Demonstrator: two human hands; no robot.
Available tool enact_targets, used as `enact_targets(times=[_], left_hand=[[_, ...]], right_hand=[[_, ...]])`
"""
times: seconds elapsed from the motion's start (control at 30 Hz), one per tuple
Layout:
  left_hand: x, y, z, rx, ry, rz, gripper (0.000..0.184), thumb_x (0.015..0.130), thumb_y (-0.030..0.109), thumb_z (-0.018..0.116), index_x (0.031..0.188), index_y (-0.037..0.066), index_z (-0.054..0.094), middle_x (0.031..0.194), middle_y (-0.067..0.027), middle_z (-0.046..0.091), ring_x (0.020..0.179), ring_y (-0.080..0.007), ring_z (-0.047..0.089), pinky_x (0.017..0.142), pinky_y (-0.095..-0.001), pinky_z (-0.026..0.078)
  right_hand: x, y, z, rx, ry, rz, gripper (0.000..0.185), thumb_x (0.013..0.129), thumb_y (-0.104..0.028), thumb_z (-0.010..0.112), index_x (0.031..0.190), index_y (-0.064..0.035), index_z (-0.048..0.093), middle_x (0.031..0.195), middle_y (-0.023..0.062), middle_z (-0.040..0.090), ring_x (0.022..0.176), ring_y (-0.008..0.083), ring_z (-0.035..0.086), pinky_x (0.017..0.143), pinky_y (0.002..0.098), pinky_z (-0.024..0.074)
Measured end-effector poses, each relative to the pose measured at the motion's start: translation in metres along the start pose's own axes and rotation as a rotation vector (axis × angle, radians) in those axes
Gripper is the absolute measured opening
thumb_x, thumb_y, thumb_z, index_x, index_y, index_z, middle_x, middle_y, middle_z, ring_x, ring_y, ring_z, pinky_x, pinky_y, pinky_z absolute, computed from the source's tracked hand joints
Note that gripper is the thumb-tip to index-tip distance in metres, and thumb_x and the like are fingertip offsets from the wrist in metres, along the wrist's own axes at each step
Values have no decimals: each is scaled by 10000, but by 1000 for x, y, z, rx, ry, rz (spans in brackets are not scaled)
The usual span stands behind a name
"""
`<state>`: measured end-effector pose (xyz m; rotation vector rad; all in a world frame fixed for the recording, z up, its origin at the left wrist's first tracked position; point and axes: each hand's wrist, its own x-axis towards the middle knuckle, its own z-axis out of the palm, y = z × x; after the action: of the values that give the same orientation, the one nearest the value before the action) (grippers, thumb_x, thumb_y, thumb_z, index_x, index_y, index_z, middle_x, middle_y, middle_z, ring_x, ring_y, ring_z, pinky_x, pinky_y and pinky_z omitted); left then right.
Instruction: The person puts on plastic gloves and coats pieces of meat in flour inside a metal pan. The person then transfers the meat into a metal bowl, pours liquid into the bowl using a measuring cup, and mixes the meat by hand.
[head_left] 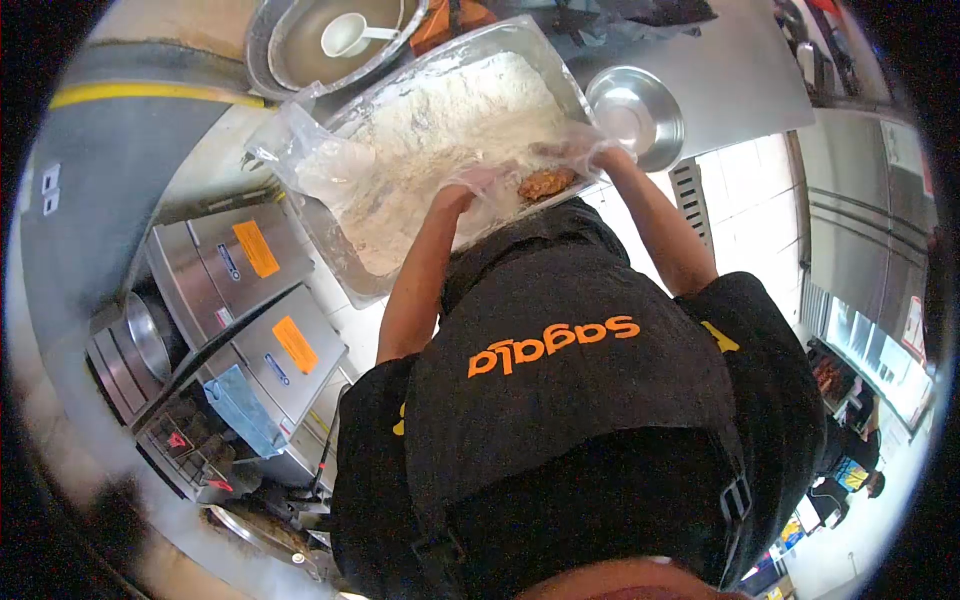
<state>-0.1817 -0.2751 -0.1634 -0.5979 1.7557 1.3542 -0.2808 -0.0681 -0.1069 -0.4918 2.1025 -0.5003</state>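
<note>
A large metal tray (368, 290) holds pale flour (430, 130), its surface uneven. My left hand (484, 180), in thin clear plastic, is down at the flour near the tray's front side; its fingers are hard to make out. Farther right, my right hand (585, 152) reaches over the tray's right part, also in clear plastic, with blurred fingers. An orange-brown coated piece (546, 184) lies between and just below the hands, beside the tray's front edge. Whether either hand grips anything is not visible. Crumpled clear plastic (305, 140) hangs over the tray's left side.
Behind the tray's left end stands a bowl of cloudy liquid (300, 60) with a white ladle (350, 36). An empty steel bowl (636, 118) sits right of the tray. Steel cabinets (245, 262) are at the left. A distant person (862, 465) appears at the lower right.
</note>
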Motion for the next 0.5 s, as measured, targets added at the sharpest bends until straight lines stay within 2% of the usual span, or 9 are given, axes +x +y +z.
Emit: enact_targets(times=[0.03,0.1,0.2,0.3,0.4,0.47,0.5], left_hand=[[-6,8,1,4,-24,-13,628,665,563,625,979,20,598,957,-109,568,851,-232,518,741,-403,407],[-20,17,6,17,-75,-44,619,668,537,642,984,8,590,994,-119,557,898,-241,513,738,-411,405],[-36,27,13,-137,-297,201,644,698,465,650,1152,29,512,1131,-81,532,1012,-211,477,874,-333,362],[5,-3,25,-165,-268,194,529,741,372,639,1124,23,535,1119,-73,541,983,-188,497,875,-325,365],[18,-9,23,-208,-349,221,438,763,294,624,1103,25,554,1115,-72,546,971,-170,510,889,-302,364],[10,2,2,481,-182,618,467,738,254,650,1117,8,532,1108,-71,552,979,-167,514,888,-284,376],[5,7,-2,610,-68,789,435,750,260,624,1101,17,540,1101,-60,559,981,-169,522,912,-293,344]], right_hand=[[-6,-5,-2,89,-26,-3,712,741,-539,562,1204,-12,437,1256,188,420,1156,321,385,984,354,282],[-24,-17,1,155,-47,-12,782,717,-540,589,1230,15,389,1260,213,403,1171,319,365,992,348,268],[-24,-19,-5,320,-70,-81,855,683,-526,628,1251,45,342,1260,240,388,1191,310,338,1008,343,242],[12,20,31,282,76,-272,857,669,-481,656,1262,45,329,1249,252,392,1209,302,311,1025,345,209],[51,47,56,177,232,-486,840,662,-432,677,1252,60,338,1208,266,425,1207,295,309,1033,334,197],[69,48,53,164,249,-557,742,681,-384,667,1217,48,392,1155,242,476,1171,286,351,1031,331,206],[76,49,51,177,226,-558,650,704,-351,650,1190,26,441,1121,212,514,1139,280,390,1027,334,214]])
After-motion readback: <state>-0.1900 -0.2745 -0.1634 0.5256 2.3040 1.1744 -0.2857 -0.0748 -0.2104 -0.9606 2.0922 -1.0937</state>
